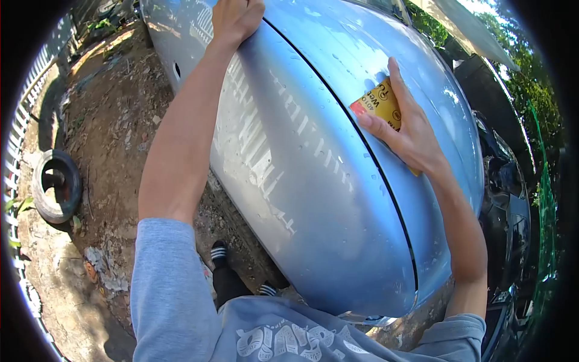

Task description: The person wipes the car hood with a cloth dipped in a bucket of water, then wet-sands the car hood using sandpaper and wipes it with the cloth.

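Note:
My right hand presses a yellow sandpaper sheet with dark print and a red corner onto the wet blue-grey hood of a car. The thumb lies over its near edge and the fingers stretch along its far side. Near the top edge of the view, my left hand rests closed on the fender, close to the dark seam between fender and hood. Whatever it may hold is hidden. Water drops dot both panels, and the fender has dull, greyish patches.
An old tire lies on the dirt ground at left, beside a white fence. My feet in striped footwear stand by the car's side. Another dark vehicle and green netting are at right.

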`<state>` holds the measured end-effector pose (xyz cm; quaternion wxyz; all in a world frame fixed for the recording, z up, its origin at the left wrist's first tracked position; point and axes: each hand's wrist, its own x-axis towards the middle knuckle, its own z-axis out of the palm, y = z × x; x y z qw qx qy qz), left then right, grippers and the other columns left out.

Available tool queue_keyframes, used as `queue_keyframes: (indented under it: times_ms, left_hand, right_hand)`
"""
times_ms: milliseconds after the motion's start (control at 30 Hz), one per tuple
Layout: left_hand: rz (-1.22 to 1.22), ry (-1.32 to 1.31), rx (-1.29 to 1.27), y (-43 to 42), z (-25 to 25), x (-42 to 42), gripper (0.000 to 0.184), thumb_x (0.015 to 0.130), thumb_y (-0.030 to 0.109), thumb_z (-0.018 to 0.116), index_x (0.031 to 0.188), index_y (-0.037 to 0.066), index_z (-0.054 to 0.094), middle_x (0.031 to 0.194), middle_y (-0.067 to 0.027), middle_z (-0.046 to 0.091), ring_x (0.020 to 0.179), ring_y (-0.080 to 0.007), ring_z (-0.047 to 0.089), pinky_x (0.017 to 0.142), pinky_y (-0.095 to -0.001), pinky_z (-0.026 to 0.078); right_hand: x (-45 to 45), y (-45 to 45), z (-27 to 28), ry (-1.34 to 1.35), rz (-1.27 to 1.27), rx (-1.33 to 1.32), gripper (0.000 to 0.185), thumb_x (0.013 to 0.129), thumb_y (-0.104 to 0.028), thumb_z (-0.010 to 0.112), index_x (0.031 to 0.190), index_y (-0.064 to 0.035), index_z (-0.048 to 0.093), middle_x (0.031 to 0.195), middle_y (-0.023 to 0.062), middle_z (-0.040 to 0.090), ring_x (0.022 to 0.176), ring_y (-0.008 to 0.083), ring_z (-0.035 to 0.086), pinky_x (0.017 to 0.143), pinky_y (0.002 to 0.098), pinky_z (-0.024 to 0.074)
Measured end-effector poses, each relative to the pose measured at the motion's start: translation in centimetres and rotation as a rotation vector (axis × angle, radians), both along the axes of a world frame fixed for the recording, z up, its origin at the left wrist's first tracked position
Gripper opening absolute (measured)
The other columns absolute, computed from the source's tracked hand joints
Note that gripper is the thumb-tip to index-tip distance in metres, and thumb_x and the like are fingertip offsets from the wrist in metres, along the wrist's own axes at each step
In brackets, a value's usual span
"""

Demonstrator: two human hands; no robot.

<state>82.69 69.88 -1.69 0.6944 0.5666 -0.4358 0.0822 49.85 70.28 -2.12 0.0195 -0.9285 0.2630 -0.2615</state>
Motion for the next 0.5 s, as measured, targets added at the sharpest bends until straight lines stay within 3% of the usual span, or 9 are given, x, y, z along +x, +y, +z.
queue_keyframes:
  times_ms: [167,233,267,333,500]
  left_hand:
    - [-0.002,0.016,0.075,1.8,0.4,-1.2,0.056,0.095,0.054,0.05,0.127,0.007,0.047,0.113,-0.0157,0.066,0.109,-0.0326,0.061,0.095,-0.0394,0.045]
    - [-0.275,-0.095,0.069,2.9,0.9,-3.4,0.062,0.095,0.058,0.046,0.13,0.007,0.046,0.112,-0.0172,0.065,0.109,-0.0343,0.061,0.095,-0.0392,0.045]
    - [-0.284,-0.082,0.066,3.6,1.5,-4.7,0.062,0.095,0.058,0.046,0.13,0.007,0.046,0.112,-0.0172,0.065,0.109,-0.0343,0.061,0.095,-0.0392,0.045]
    - [-0.184,-0.103,0.423,4.9,1.7,-6.8,0.07,0.094,0.063,0.041,0.133,0.006,0.043,0.113,-0.0192,0.065,0.111,-0.0362,0.06,0.096,-0.0394,0.044]
    - [-0.003,-0.193,0.331,2.8,-0.1,-4.9,0.075,0.092,0.068,0.038,0.136,0.006,0.04,0.117,-0.0231,0.063,0.115,-0.0379,0.058,0.098,-0.04,0.042]
  right_hand:
    - [6.5,-2.5,1.5,-0.022,0.004,0.03,0.121,0.07,-0.081,0.059,0.154,-0.004,0.017,0.151,0.0279,0.031,0.141,0.041,0.029,0.116,0.0424,0.0259]
    - [3.3,0.0,1.1,-0.008,-0.017,0.018,0.123,0.069,-0.08,0.061,0.152,-0.0012,0.019,0.151,0.0283,0.031,0.141,0.0407,0.03,0.116,0.0416,0.0256]
    - [0.5,1.4,0.5,0.005,-0.026,0.017,0.123,0.069,-0.08,0.061,0.152,-0.0012,0.019,0.151,0.0283,0.031,0.141,0.0407,0.03,0.116,0.0416,0.0256]
    - [-3.7,3.2,-0.7,0.022,-0.007,-0.001,0.124,0.067,-0.081,0.061,0.152,-0.0012,0.02,0.151,0.0269,0.032,0.141,0.0397,0.031,0.116,0.0419,0.0274]
    - [3.5,-1.2,0.4,0.019,-0.011,-0.015,0.115,0.074,-0.076,0.061,0.152,-0.0021,0.021,0.149,0.0288,0.035,0.139,0.0405,0.034,0.114,0.0406,0.0303]
